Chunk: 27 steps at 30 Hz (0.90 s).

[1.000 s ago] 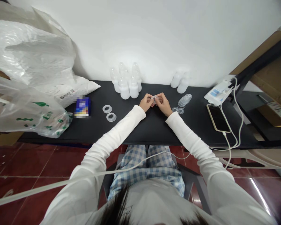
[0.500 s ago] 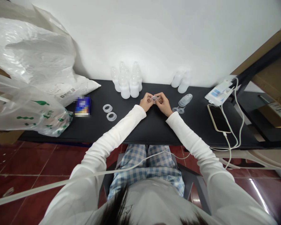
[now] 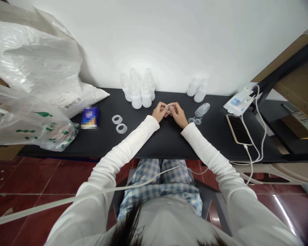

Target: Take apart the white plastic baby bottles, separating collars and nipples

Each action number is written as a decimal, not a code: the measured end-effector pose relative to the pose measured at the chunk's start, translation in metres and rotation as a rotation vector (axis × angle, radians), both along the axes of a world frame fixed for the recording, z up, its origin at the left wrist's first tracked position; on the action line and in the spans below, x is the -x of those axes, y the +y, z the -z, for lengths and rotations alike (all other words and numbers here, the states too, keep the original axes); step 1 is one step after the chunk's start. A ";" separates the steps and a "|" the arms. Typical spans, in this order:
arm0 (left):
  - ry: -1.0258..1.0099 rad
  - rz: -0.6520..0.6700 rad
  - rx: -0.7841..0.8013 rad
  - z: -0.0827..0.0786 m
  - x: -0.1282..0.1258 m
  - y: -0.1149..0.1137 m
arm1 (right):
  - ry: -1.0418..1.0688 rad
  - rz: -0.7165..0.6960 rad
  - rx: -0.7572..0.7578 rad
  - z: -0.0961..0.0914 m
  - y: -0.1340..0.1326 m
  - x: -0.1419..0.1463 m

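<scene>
My left hand [image 3: 159, 112] and my right hand [image 3: 179, 115] meet over the middle of the black table, both closed on a translucent screw ring [image 3: 169, 109]. The fingers pinch it from either side and thumbs rest at its centre; whether anything sits inside it is too small to tell. Left of my hands lie two similar loose rings, an upper ring [image 3: 117, 123] and a lower ring [image 3: 122, 132]. Close to my right hand are stacked clear dome caps [image 3: 202, 109] lying on their side, with small clear silicone nipples [image 3: 198, 121] in front of them.
Several white baby bottles [image 3: 136, 100] with clear domes stand by the wall. Two bottles without domes [image 3: 201, 94] are further right. A blue packet [image 3: 90, 117] and plastic bags [image 3: 48, 119] occupy the left. A phone [image 3: 238, 129], power strip [image 3: 240, 100] and cables lie right.
The ring has turned slightly between my fingers, its round face showing more from above. Both hands stay in nearly the same place. The view has shifted very slightly.
</scene>
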<state>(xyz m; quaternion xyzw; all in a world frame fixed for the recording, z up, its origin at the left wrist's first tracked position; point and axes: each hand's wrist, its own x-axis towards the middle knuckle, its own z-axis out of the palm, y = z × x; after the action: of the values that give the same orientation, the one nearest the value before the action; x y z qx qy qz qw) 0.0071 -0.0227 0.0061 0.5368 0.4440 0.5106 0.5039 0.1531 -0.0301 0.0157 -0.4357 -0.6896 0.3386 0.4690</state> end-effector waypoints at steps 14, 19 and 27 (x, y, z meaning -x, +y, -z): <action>0.161 0.003 -0.062 -0.014 0.003 -0.014 | -0.051 -0.013 -0.045 0.004 0.001 0.000; 0.145 0.021 -0.045 -0.016 0.003 -0.014 | -0.181 -0.008 -0.141 0.005 0.005 -0.004; 0.079 0.001 -0.008 -0.010 0.001 -0.009 | -0.291 -0.023 -0.200 0.002 0.006 -0.008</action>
<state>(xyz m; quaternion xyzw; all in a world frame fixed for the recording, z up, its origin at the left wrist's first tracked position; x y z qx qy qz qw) 0.0057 -0.0313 0.0163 0.5588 0.4613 0.4904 0.4843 0.1609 -0.0238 0.0136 -0.4234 -0.7854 0.2069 0.4015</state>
